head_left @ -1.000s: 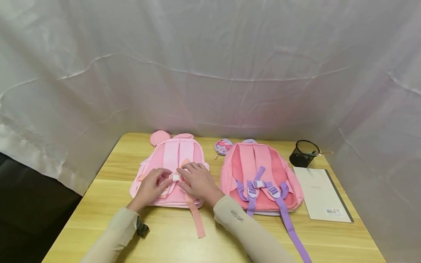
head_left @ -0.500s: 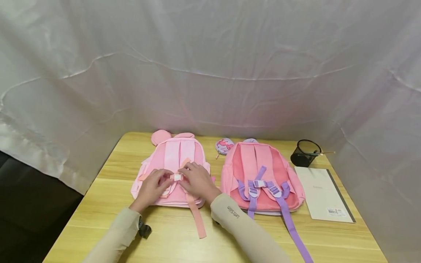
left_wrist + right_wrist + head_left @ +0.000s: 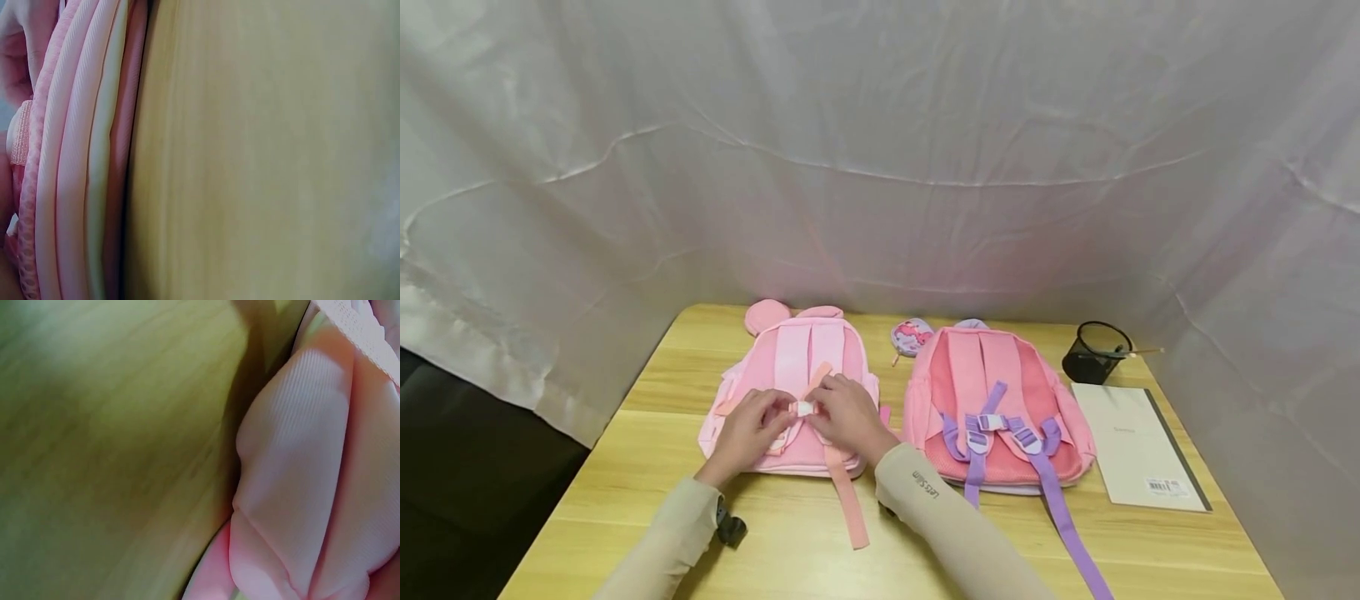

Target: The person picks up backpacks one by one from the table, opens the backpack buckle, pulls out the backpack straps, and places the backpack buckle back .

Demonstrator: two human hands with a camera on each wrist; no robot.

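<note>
A light pink backpack (image 3: 790,367) lies straps up on the left of the table. Over its middle sits a white strap buckle (image 3: 803,408) on peach webbing. My left hand (image 3: 747,429) pinches the buckle's left end between thumb and fingers. On the other side, my right hand (image 3: 850,418) grips the right end, its fingers curled. A peach strap (image 3: 848,504) trails from the bag's bottom toward the near edge. In the left wrist view the bag's layered side (image 3: 78,150) covers most of the hands; the right wrist view shows a folded pink side (image 3: 294,456).
To the right lies a darker pink backpack (image 3: 955,367) with purple straps (image 3: 1060,508) and a fastened white buckle (image 3: 992,422). Beyond it are a cream notebook (image 3: 1131,446) and a black mesh pen cup (image 3: 1086,367). Grey curtains (image 3: 880,225) enclose the wooden table (image 3: 805,550).
My right hand's fingers have drawn in from a more spread pose and closed around the buckle's right side. The left hand stays nearly in place; both backpacks lie where they were.
</note>
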